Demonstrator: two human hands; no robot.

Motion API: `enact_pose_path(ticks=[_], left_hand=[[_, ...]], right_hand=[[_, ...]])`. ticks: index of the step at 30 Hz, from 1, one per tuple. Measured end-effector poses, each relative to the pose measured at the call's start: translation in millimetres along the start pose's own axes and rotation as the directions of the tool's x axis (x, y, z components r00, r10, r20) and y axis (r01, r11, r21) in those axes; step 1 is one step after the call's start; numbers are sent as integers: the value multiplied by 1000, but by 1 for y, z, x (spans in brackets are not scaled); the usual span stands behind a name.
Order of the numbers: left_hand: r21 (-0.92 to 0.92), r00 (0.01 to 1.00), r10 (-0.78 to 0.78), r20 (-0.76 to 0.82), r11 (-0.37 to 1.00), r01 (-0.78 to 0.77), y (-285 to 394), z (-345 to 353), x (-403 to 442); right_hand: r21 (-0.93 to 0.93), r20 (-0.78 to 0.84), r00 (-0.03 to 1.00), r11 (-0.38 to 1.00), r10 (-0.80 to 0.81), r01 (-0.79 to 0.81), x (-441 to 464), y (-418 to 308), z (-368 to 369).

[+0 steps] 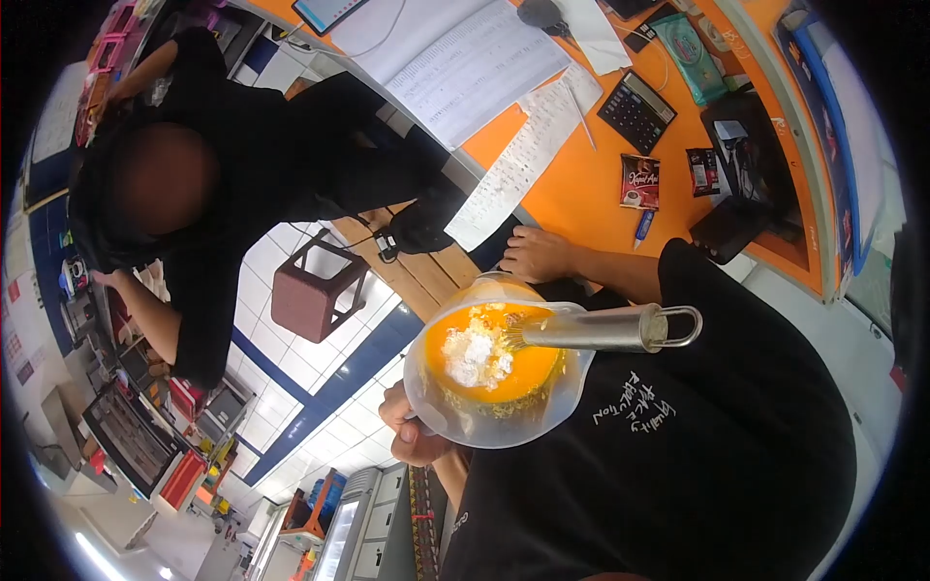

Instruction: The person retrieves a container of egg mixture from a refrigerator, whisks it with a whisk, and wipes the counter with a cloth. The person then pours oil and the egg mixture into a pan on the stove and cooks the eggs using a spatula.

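Note:
A translucent plastic jug point(572, 387) holds a yellow-orange liquid point(533, 373) with a heap of white powder point(477, 358) in it. My left hand point(412, 426) grips the jug at its lower left, fingers closed round the handle. A metal whisk point(591, 331) leans in the jug, its wires partly in the liquid and its handle over the rim toward my black shirt. Beyond the jug, my right hand point(538, 254) rests at the edge of the orange desk point(567, 208). Its fingers are curled and their undersides are hidden.
On the desk lie an open notebook point(465, 68), a long paper strip point(523, 160), a calculator point(636, 109), a red sachet point(639, 182) and a blue pen point(643, 228). Another person point(281, 155) in black sits opposite. A brown stool point(315, 290) stands on the tiled floor.

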State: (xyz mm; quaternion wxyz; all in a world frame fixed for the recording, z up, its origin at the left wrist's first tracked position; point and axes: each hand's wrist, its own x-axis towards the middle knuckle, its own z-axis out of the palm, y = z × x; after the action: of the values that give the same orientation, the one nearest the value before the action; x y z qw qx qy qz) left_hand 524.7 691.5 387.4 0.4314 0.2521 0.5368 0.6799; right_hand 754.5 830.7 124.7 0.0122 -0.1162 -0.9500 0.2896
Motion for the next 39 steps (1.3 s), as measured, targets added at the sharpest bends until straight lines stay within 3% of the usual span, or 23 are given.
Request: enact_pose_path(ticks=[4,6,7,9,12,15,18,20,24,30,36,39], left_hand=[[16,999,30,21,999,-31,0,-2,3],[48,999,20,45,999,-22,0,-1,2],[30,999,29,26,999,-29,-2,-1,2],[12,999,36,8,999,-36,-3,-1,1],[-6,998,5,57,1000,-4,-3,-9,1],[-31,991,9,135,1000,-5,-11,-18,-3],[-127,995,96,31,988,-91,-23,-26,-9],[-132,979,83,186,989,-59,-23,-31,-7],[-122,983,120,139,987,-103,-22,-23,-3],[-55,982,8,191,998,3,-9,-9,4],[-75,998,-15,58,997,19,-18,-22,-8],[-65,990,-3,142,998,12,-25,-37,-12]], right_hand=[[32,-34,999,999,32,-31,0,-9,-43],[5,-352,914,977,201,-213,-1,-5,-54],[6,-348,915,977,203,-215,-3,-3,-60],[-65,-458,794,876,399,-477,-5,3,-71],[-52,-472,744,828,473,-559,-14,18,-69],[-71,-438,768,834,467,-547,-18,22,-68],[-73,-436,769,833,467,-548,-18,23,-67],[-69,-439,768,835,466,-546,-18,23,-67],[-69,-450,767,838,458,-541,-17,24,-66],[-64,-444,765,835,467,-546,-17,24,-65],[-81,-462,761,833,456,-548,-18,28,-53],[-100,-466,755,821,461,-563,-19,32,-44]])
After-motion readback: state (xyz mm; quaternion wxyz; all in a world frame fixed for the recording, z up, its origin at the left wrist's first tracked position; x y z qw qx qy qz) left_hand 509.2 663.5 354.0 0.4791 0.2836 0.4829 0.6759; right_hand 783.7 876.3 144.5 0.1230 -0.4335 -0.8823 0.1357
